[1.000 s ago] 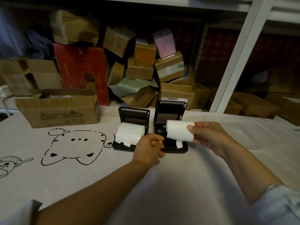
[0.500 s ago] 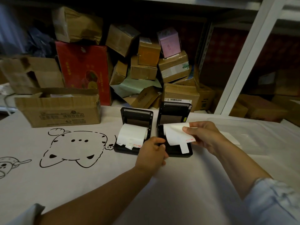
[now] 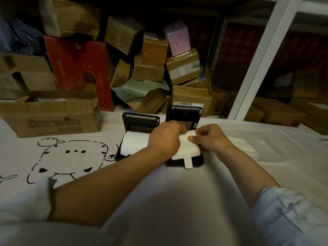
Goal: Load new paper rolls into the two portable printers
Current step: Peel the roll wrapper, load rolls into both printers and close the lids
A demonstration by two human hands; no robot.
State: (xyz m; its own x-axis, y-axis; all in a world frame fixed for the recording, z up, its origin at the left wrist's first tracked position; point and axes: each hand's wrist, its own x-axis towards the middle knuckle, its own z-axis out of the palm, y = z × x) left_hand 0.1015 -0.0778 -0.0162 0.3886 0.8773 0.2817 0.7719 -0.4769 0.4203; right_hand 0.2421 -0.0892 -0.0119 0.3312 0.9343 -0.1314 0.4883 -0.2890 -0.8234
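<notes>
Head view: each open printer [image 3: 184,119] holds a roll [image 3: 184,150], axis running left-right. Both hands [image 3: 165,137] pinch the right roll, its tab toward me

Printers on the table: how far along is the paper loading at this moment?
Looks done: the left printer has a roll sitting in its open bay. In hand: both hands, left and right, are on the second roll over the right printer; whether it is fully seated is hidden. Left: both lids stand open, so closing remains.
</notes>
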